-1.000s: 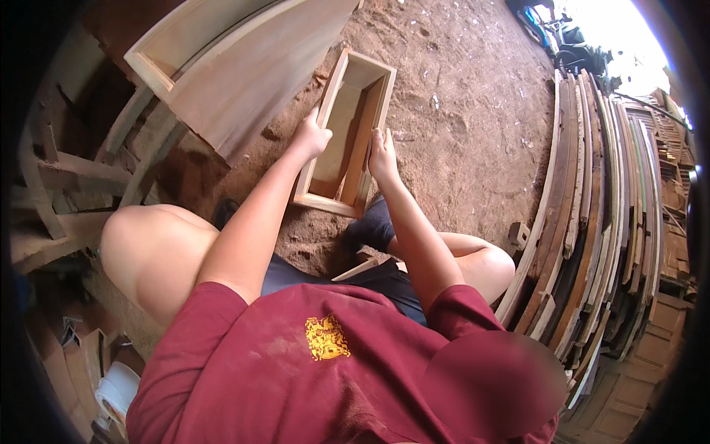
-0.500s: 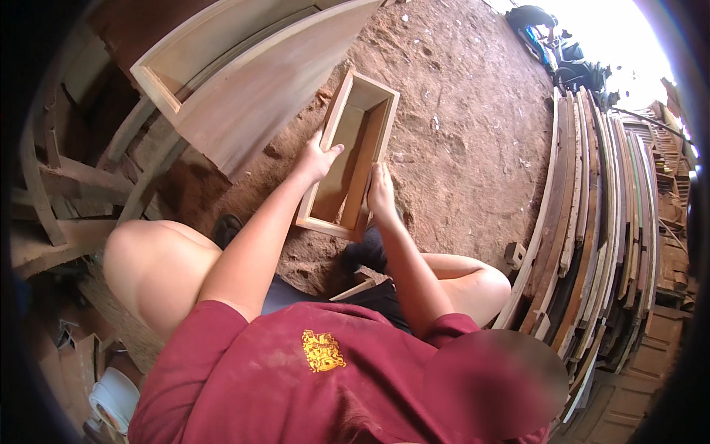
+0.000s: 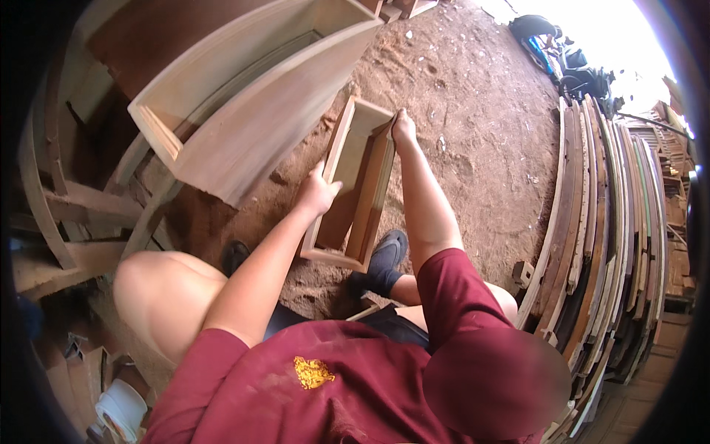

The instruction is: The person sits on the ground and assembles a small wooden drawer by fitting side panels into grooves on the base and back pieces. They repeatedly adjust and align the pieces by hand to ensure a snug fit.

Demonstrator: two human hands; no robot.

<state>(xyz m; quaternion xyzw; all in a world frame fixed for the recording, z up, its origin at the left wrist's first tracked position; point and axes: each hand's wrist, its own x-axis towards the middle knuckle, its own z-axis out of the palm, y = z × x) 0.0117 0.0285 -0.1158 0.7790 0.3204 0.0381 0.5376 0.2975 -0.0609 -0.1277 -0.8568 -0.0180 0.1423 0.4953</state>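
Between my hands is a long, narrow wooden drawer box (image 3: 336, 258), tilted, its hollow inside facing me. My left hand (image 3: 316, 194) grips the left long wall near its middle, with the thumb over the rim. At the far right corner my right hand (image 3: 403, 132) is closed around the edge, its fingers partly hidden behind the wall. To the left of the box stands a larger wooden cabinet frame (image 3: 274, 118) with an open top and a broad plain side panel.
Long wooden planks (image 3: 592, 237) are stacked along the right. Curved wooden frame parts (image 3: 89, 200) stand at the left, with a white bucket (image 3: 120, 405) below them. Dark bags (image 3: 543, 37) lie at the far right on the dirt floor (image 3: 473, 170). My shoe (image 3: 390, 255) is just beyond the box's near end.
My right hand has slid from the middle of the right wall to the far right corner. The box has turned slightly, showing more of its right outer side.
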